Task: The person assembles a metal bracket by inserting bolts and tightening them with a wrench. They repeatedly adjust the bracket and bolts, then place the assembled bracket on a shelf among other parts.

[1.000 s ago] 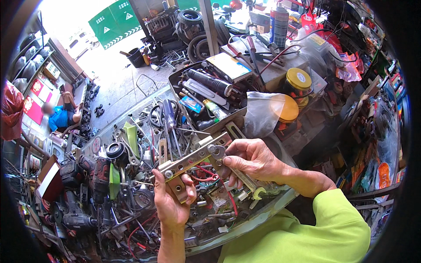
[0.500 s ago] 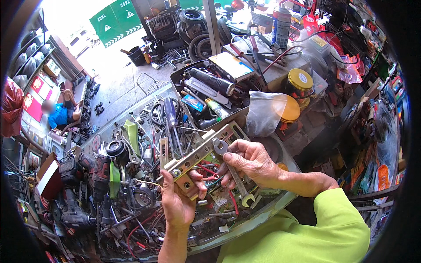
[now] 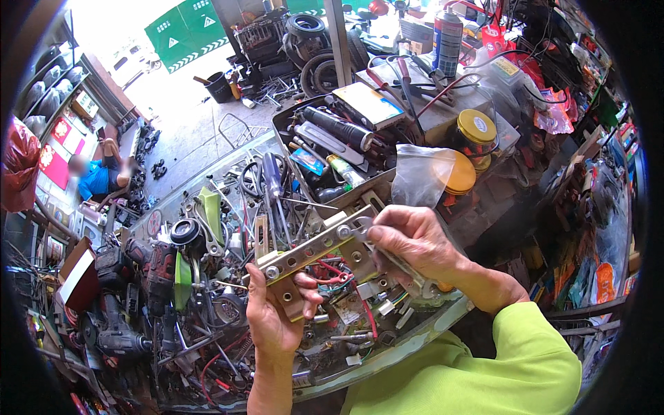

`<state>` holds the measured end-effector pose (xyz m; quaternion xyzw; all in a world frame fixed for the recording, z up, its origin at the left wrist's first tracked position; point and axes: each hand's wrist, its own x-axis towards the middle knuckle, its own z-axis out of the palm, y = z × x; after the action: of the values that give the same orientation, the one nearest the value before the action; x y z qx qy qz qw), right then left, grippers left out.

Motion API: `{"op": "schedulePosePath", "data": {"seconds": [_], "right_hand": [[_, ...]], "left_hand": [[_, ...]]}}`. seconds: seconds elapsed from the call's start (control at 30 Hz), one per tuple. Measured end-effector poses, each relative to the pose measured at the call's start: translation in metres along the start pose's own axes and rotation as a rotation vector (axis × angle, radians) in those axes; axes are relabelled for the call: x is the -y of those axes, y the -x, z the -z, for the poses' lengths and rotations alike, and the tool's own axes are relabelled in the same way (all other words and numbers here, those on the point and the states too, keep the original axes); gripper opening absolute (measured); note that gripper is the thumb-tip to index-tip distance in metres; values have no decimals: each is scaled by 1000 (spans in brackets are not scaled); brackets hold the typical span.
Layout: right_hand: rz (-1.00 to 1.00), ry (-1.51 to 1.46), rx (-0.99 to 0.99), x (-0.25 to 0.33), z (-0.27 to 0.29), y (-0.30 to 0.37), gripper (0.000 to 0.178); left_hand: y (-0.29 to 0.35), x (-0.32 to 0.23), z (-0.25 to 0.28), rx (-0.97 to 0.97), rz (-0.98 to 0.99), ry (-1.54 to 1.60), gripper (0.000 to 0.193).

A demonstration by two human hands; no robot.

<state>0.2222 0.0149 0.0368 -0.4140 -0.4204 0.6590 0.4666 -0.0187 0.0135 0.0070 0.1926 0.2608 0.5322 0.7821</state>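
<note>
My left hand grips a perforated metal bracket by its left end, thumb along the side and fingers underneath. The bracket slants up to the right above the cluttered bench, with a bolt near its left end and another bolt near its right. Closed round a double open-end wrench, my right hand keeps the tool's upper jaw close beside the right bolt. Whether the jaw touches the bolt I cannot tell. The wrench's lower end is blurred.
Below lies a bench heaped with small parts and wires. Power drills lie at left. A screwdriver and a tool-filled box are beyond, yellow-lidded jars at right. A person sits far left.
My right hand has moved a little right and up. The wrench's lower end has swung to the right, and its upper jaw now sits at the bolt's right side. The bracket has shifted slightly.
</note>
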Motion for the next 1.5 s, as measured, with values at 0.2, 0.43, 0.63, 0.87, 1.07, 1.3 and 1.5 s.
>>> {"op": "schedulePosePath", "data": {"seconds": [0.2, 0.43, 0.63, 0.87, 1.07, 1.3, 1.5], "right_hand": [[173, -33, -205, 2, 7, 4, 26], [-16, 340, 308, 8, 3, 11, 34], [-31, 460, 470, 19, -4, 12, 39], [-238, 227, 678, 2, -5, 17, 35], [-155, 59, 733, -8, -8, 18, 28], [67, 228, 718, -29, -18, 14, 25], [-101, 354, 767, -3, -31, 12, 58]], "left_hand": [[2, -10, 3, -53, 80, -52, 62], [10, -26, -1, 137, 263, -254, 68], [33, -38, 7, 124, 298, -152, 73], [31, -26, 15, 282, 194, -15, 103], [26, 4, 22, 668, -79, 232, 124], [32, 8, 0, 461, -161, -543, 56], [32, 13, 12, 464, -154, -724, 46]]}}
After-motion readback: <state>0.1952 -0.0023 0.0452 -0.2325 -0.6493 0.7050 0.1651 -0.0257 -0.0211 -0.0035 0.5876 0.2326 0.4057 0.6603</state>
